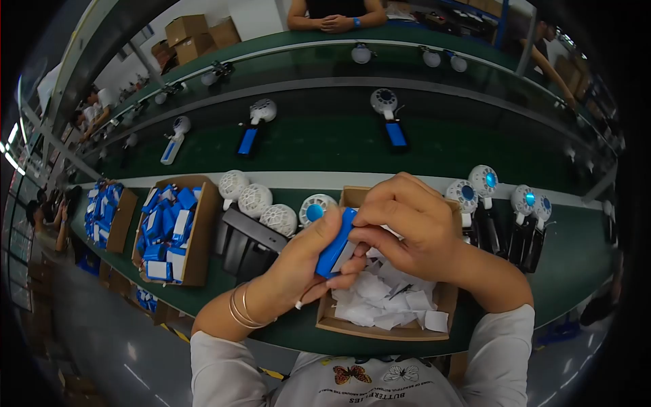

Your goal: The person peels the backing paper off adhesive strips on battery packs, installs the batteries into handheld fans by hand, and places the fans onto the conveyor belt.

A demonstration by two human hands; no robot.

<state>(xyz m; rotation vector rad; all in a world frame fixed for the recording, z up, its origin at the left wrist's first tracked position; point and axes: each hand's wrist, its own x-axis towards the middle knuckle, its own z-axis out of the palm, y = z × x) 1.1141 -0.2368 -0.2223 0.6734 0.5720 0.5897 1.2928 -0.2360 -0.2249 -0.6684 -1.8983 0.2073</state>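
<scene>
My left hand point(313, 252) is wrapped round a blue battery pack point(333, 248), which is tilted and has a pale strip along its side. At the pack's upper right edge, my right hand point(411, 224) has its thumb and forefinger pinched together; what lies between them is hidden. Below both hands sits a cardboard box point(384, 332) holding many white paper pieces point(380, 298). Just beyond the left hand stands a white round fan head point(314, 210) with a blue centre.
At left are two cardboard boxes point(196, 244) of blue packs, beside black trays point(247, 237) and white grilles point(255, 201). Several handheld fans point(483, 182) lie at right. Beyond runs a green conveyor point(319, 142) carrying fans; a person's folded hands point(337, 24) rest across it.
</scene>
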